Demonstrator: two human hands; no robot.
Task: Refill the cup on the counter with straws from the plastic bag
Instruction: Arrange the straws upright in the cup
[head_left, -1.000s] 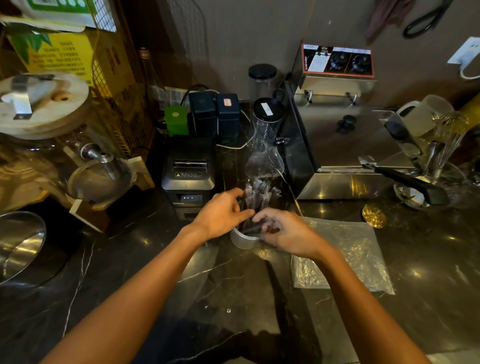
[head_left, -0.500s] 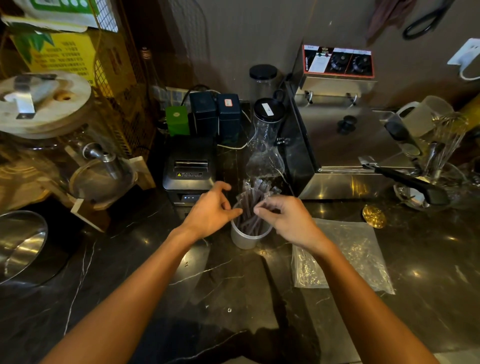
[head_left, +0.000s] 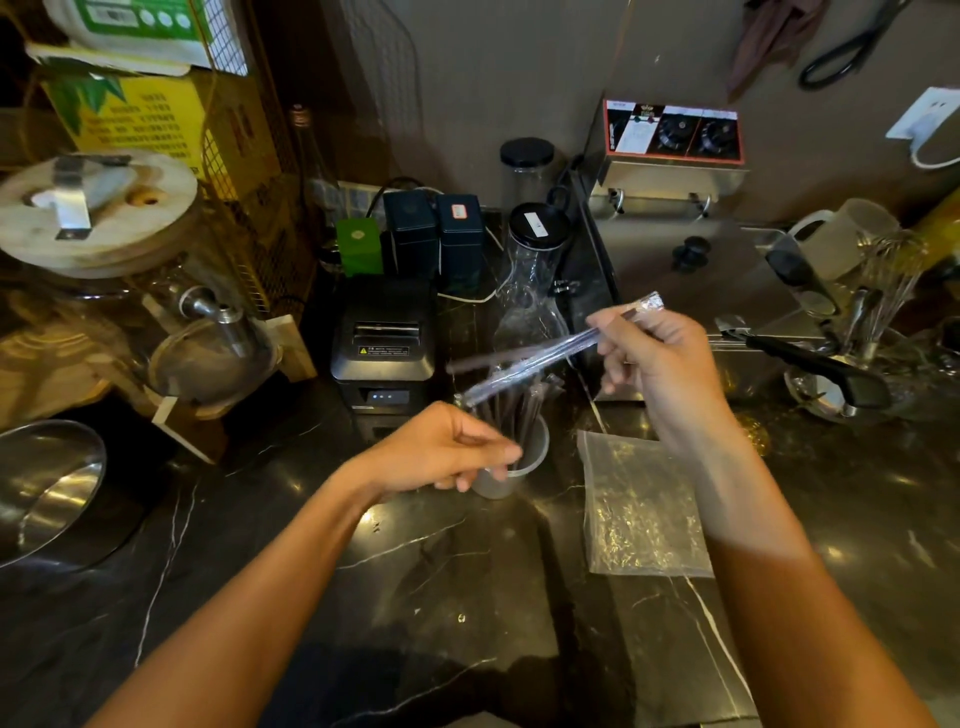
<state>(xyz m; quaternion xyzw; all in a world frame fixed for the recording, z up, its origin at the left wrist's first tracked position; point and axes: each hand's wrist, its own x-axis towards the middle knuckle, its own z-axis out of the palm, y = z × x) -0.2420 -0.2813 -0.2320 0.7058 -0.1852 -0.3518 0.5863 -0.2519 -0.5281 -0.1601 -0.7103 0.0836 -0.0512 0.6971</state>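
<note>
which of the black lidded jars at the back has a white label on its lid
The nearer jar, right of the dark tins. The farther jar, against the wall, has a plain black lid.

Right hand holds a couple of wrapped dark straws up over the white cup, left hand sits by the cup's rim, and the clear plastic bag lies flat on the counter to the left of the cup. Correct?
Not quite. The head view shows the clear plastic bag lying flat to the right of the white cup, not the left. The rest holds: right hand lifts wrapped dark straws; left hand is by the rim.
</note>
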